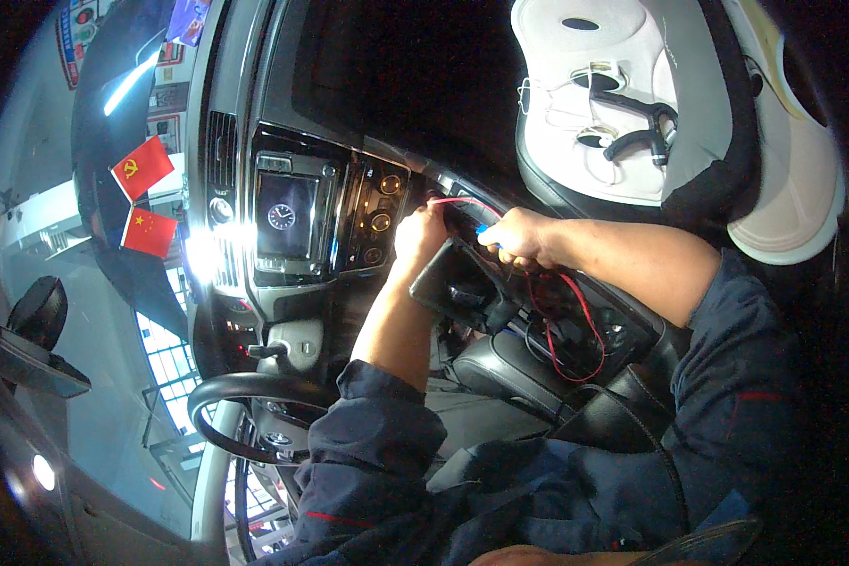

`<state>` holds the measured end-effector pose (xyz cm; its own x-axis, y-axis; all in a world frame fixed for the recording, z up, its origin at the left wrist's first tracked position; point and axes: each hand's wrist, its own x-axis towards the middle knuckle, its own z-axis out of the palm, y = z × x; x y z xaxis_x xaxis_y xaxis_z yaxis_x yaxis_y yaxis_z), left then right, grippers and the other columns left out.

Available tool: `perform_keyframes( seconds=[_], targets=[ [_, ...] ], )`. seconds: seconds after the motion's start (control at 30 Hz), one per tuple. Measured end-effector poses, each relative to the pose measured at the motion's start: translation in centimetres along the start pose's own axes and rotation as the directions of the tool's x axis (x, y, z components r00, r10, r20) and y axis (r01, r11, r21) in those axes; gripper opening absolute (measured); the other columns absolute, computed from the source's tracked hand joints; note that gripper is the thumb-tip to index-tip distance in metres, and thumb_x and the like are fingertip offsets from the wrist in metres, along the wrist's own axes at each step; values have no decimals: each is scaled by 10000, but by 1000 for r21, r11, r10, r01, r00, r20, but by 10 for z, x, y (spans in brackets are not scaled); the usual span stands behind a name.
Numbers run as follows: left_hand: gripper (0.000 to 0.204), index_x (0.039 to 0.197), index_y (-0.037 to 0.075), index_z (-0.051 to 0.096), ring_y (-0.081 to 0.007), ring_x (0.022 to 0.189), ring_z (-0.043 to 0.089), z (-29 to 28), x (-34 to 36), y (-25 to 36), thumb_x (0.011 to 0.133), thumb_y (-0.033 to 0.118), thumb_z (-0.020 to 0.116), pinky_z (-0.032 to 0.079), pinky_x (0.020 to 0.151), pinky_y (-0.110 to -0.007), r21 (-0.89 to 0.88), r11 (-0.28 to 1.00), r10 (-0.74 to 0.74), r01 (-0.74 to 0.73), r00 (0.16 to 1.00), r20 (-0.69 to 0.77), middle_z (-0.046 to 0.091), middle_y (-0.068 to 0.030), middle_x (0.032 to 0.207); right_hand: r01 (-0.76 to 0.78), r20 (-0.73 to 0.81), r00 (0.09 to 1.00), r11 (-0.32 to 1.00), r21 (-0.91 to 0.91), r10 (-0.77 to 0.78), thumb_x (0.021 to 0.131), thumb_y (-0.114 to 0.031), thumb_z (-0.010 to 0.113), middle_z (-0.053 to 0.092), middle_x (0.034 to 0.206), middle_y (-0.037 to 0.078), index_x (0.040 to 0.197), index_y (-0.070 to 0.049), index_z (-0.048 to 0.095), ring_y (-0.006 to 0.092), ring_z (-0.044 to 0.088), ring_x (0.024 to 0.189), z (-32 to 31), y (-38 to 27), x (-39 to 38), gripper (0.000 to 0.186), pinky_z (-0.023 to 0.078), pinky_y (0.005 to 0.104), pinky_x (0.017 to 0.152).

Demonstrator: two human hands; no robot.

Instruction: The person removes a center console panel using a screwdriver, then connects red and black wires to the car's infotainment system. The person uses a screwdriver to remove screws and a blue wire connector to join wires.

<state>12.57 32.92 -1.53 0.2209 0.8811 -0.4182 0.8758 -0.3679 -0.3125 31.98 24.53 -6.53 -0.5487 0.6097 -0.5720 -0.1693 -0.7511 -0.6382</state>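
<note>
My left hand (pixel 421 236) is closed low on the centre console, just beside the climate knobs. A thin red wire (pixel 467 200) starts at its fingertips and arches across toward my right hand. My right hand (pixel 521 236) is wrapped round a small blue-handled tool (pixel 486 236); its working end is hidden, so its kind does not show. Below that hand, more red wire (pixel 590 325) hangs in a loose loop over the console. A black rectangular device or panel (pixel 453 283) sits tilted between my forearms, next to the gear lever area.
The dashboard screen (pixel 288 217) shows a clock face, with control knobs (pixel 381 223) beside it. The steering wheel (pixel 255 387) stands at lower left. A white-covered passenger seat (pixel 623 113) carries a black forked object (pixel 646 132) and white cable. A black cable (pixel 646 415) crosses near my right arm.
</note>
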Motion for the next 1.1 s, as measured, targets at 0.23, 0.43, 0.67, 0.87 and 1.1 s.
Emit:
perform_keyframes(
  seconds=[0.23,0.43,0.67,0.87,1.1],
  targets=[
    [542,1225,82,572,-341,901,752,3,3,-6,831,383,790,620,780,-461,66,996,56,-54,998,-23,745,-174,992,-57,32,998,998,34,56,932,-300,674,521,563,-12,742,-150,566,106,380,413,-3,1,3,265,256,313,426],
    [553,1246,91,580,-348,963,744,5,4,-7,825,383,789,611,827,-462,59,998,5,-6,1000,31,749,-174,1040,-58,30,998,997,50,57,912,-282,697,541,578,13,788,-134,599,115,424,428,-4,-1,0,216,294,331,433],
    [567,1253,118,608,-354,1003,737,8,7,-9,808,417,792,601,866,-465,13,1000,5,-6,1000,30,751,-161,1074,314,-32,909,735,-601,-415,770,-298,698,707,901,314,852,48,732,409,734,833,9,15,9,357,572,472,771],
    [547,1253,125,604,-368,1016,724,16,3,-10,815,400,782,599,873,-479,5,1000,30,-30,998,-61,741,-164,1098,466,242,808,332,-820,-537,807,-275,659,701,848,282,800,32,733,417,715,814,13,25,17,317,562,483,734],
    [565,1250,107,583,-370,1031,717,14,2,-7,813,399,791,598,878,-470,37,999,22,-20,998,-65,732,-180,1106,148,-215,913,772,-618,-346,829,-287,699,739,992,256,923,-23,770,425,721,981,26,29,10,290,575,504,868]
  ],
)
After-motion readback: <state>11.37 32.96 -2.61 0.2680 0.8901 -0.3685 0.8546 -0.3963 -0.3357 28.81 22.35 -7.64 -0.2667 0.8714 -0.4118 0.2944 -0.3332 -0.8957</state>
